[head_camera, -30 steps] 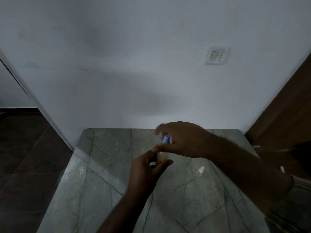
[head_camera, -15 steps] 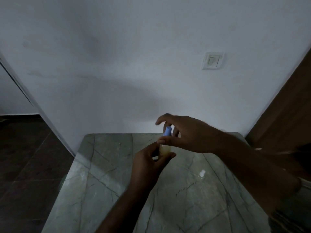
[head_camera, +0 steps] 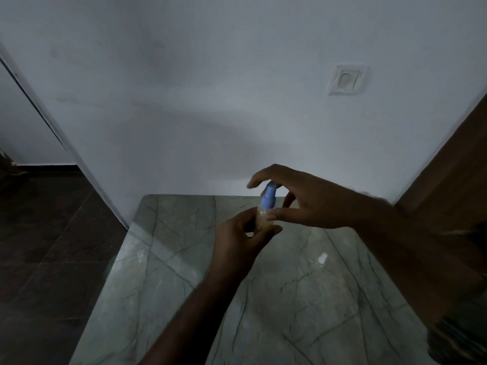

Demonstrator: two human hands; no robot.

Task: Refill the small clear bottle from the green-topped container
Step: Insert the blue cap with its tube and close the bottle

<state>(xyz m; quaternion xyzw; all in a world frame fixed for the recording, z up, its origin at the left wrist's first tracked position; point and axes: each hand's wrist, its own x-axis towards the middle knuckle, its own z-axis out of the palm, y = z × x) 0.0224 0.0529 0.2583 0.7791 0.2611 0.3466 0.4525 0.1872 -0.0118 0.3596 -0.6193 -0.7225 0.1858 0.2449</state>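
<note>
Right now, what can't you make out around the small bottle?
Head view only:
- Small clear bottle: lower body and fill level hidden by the left hand.
- Blue pump top: the right hand arches over it; contact unclear in dim blur.
- Green-topped container: not visible.

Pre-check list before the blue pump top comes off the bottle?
1. Bottle held firm: ok. The left hand grips the small clear bottle around its body.
2. Right hand on the blue pump top: not ok. The fingers arch around it; firm contact is unclear.
3. Bottle upright: ok, only a slight tilt.
4. Fill level: cannot tell. Pale yellowish liquid shows, but the hand hides most of it.
5. Green-topped container within reach: cannot tell, none in view.
6. Spot to set the top down: ok, the marble table is bare below the hands.
</note>
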